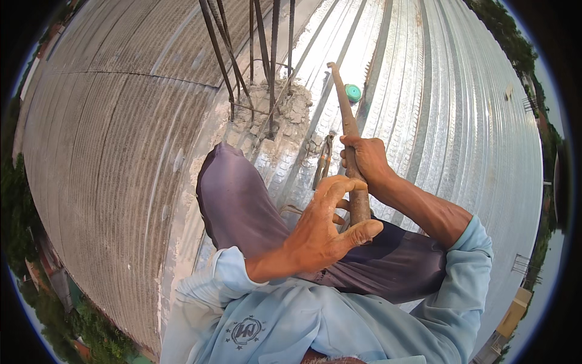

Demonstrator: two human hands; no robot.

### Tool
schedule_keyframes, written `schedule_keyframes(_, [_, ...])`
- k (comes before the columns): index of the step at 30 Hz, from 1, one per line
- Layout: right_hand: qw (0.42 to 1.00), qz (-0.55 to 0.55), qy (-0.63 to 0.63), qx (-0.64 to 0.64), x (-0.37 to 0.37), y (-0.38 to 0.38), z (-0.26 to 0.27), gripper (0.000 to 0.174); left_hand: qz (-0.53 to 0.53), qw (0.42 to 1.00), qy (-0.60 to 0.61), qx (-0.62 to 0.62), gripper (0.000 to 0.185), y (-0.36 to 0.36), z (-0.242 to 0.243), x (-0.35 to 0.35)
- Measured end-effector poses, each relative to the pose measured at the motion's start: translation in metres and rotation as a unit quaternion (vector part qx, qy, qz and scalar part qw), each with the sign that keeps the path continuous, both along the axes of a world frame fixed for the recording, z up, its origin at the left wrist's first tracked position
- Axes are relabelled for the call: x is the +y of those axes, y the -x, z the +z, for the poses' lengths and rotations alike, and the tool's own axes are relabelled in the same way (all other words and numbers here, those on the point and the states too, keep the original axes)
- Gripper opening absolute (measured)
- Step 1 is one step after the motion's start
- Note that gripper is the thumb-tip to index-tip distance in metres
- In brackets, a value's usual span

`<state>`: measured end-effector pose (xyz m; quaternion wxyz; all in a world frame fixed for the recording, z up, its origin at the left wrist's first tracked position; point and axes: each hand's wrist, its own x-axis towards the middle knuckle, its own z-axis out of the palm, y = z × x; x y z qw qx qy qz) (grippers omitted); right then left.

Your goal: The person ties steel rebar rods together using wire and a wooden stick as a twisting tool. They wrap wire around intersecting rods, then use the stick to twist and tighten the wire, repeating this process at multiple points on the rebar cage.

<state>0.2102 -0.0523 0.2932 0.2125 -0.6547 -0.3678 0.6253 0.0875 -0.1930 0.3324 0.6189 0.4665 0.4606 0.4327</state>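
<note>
My right hand [369,159] is closed around the middle of a long brown bar [344,107]. The bar thickens towards me and has a small notched hook at its far tip. My left hand [325,223] is at the bar's near end, its thumb and fingers spread loosely about it. An index fingertip seems to meet the bar, though firm contact cannot be told. Just beyond my hands, pincers [324,159] with orange marks on the handles lie on the corrugated metal roofing [409,104]. A round green object [353,93] rests on the metal beside the bar's upper part.
Upright steel rebars [273,68] rise from a rough concrete stub [291,109] ahead, with thin ties around them. Weathered corrugated roofing [113,150] slopes away on the left. My bent knee [236,191] is between it and my hands. A wire loop [291,209] lies between my legs.
</note>
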Motion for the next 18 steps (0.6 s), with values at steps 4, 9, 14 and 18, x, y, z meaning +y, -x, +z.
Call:
schedule_keyframes(4, [0.999,0.003,-0.018,-0.029,-0.003,0.018,-0.010,0.030,0.167,0.942,0.173,-0.235,0.090,-0.004,-0.019,0.010])
schedule_keyframes(9, [0.998,0.022,-0.041,-0.032,-0.012,0.022,-0.055,0.038,0.104,0.910,0.318,-0.245,0.073,0.007,-0.038,0.010])
schedule_keyframes(14, [0.987,0.070,0.037,0.138,0.023,0.037,-0.081,0.049,0.100,0.905,0.354,-0.213,0.041,0.034,-0.035,0.020])
schedule_keyframes(18, [0.966,-0.082,0.018,0.244,0.085,0.072,-0.130,0.044,0.082,0.902,0.328,-0.270,0.035,0.052,-0.025,0.023])
